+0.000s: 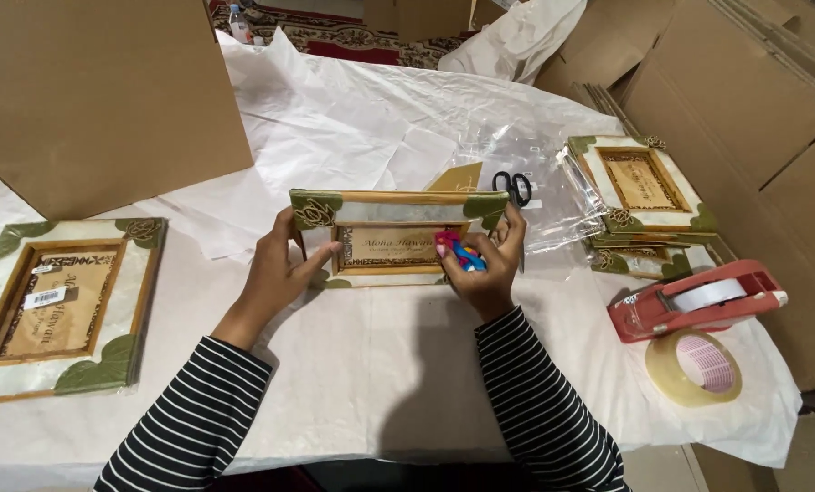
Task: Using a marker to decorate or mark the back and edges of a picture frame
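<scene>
Your left hand (pixel 275 273) grips the picture frame (pixel 394 237) by its left edge, fingers closed, tilted up at table centre. Your right hand (pixel 485 264) steadies the right side, apparently pinching a small pink-and-blue tool (pixel 460 251). Support both edges evenly; avoid corner stress.

I see even, bright overhead light | soft shadow under my arms | sharp centre | slight edge distortion
</scene>
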